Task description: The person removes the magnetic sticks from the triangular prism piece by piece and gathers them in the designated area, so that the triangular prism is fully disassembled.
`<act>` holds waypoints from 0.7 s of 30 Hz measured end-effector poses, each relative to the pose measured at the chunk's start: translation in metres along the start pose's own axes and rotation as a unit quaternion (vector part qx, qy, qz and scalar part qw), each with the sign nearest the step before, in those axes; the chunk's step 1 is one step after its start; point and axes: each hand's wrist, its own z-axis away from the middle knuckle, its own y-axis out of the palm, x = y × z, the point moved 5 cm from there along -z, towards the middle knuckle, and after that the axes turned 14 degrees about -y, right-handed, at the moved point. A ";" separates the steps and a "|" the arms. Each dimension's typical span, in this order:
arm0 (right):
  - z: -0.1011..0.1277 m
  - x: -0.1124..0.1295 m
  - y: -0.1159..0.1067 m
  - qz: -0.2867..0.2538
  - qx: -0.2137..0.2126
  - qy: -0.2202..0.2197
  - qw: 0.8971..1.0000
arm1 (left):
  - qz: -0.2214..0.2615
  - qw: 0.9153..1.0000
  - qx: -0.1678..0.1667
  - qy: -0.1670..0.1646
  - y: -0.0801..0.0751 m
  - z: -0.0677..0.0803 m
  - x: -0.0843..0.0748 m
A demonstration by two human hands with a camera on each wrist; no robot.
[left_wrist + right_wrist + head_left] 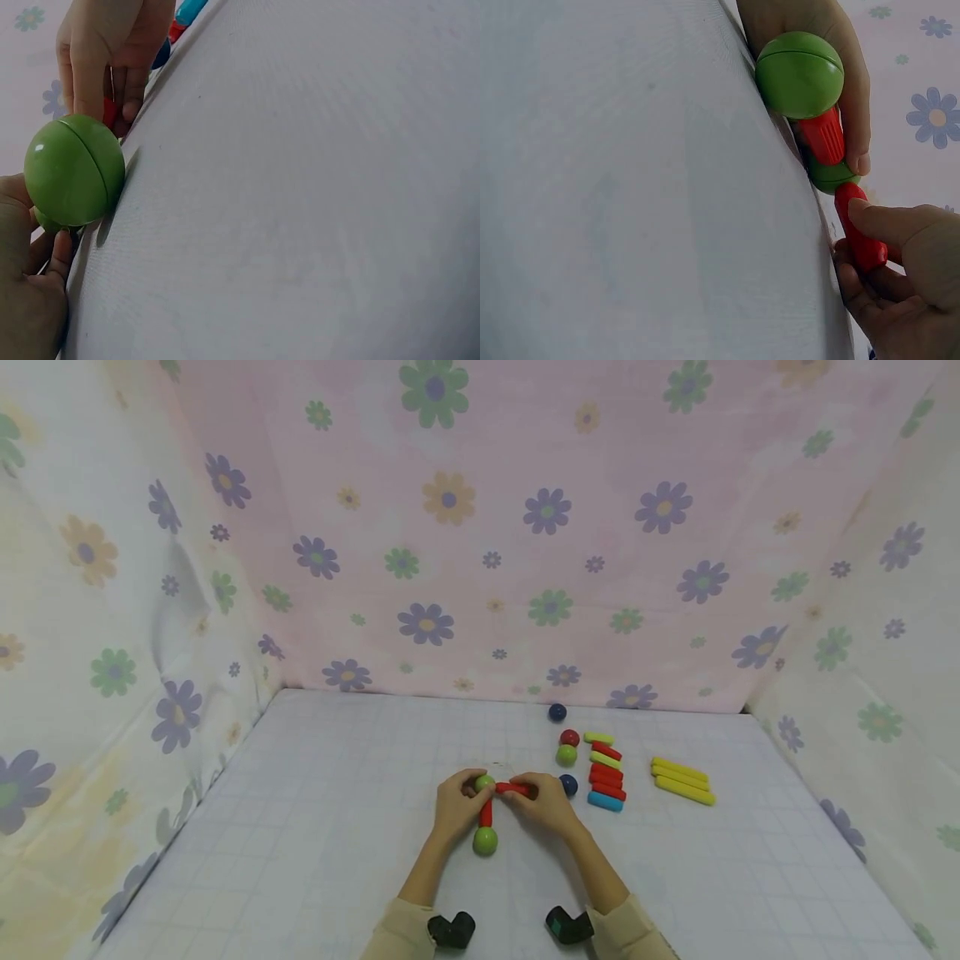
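The right hand's [550, 803] fingers [889, 225] are pinched around a short red rod [860, 229], thumb on top and the others curled beneath, holding one end against a green ball [483, 783] that sits at the centre of the work. The left hand [455, 806] has its fingers curled around that same ball, steadying it on the table [315, 827]; in the right wrist view its fingertips also lie along a second red rod [486, 813] that runs from this ball toward 6 o'clock and ends in a larger-looking green ball [485, 841] nearest the person. The held rod points toward 3 o'clock from the central ball, so the piece forms an L on the pale gridded cloth. To do this join well, I judge the left hand should keep the ball from rolling while the right brings the rod end squarely onto its surface, flat and in line, without nudging the rod already attached. At about 2 o'clock from the hands lie the spare parts: a dark blue ball [568, 785] just beside the right hand, a green and a red ball [569, 737] beyond it, another dark blue ball [557, 712] farther back, a stack of red, yellow-green and one blue rod [606, 801], and, well apart at 3 o'clock, three long yellow rods [682, 780]. Flowered fabric walls [480, 527] enclose the table.
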 end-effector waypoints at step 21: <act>0.005 0.007 -0.007 -0.042 -0.071 0.020 0.996 | 0.003 1.000 -0.002 0.006 0.000 0.000 0.001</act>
